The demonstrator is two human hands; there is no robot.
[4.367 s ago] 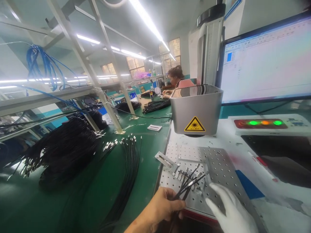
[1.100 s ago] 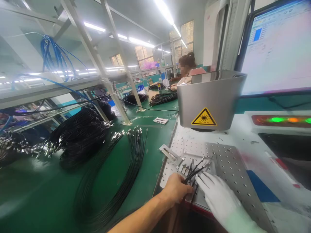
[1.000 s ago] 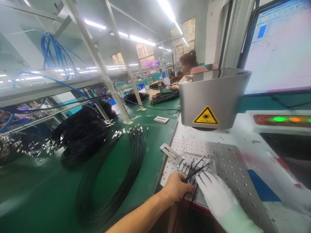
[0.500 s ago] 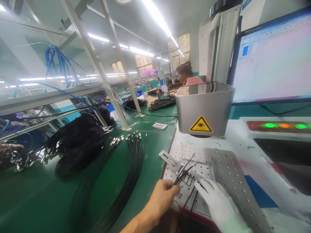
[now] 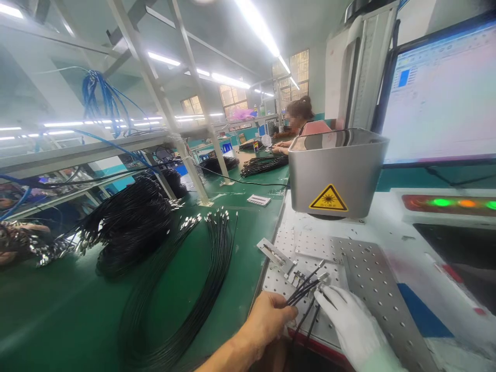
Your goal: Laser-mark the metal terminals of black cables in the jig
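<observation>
Held in the bare left hand [image 5: 267, 318] over the perforated plate [image 5: 370, 276], the black cables [image 5: 303, 293] are best fanned apart; the gloved right hand [image 5: 352, 320] is best steadied beside the metal fixture [image 5: 297, 278]; whether anything is gripped there cannot be told.

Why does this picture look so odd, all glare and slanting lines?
Head view: the ceiling lights burn out to white; the monitor looks washed out. Head view: the shelf posts slant, perhaps from lens or tilt. Head view: the held black cables have soft-looking tips.
</observation>
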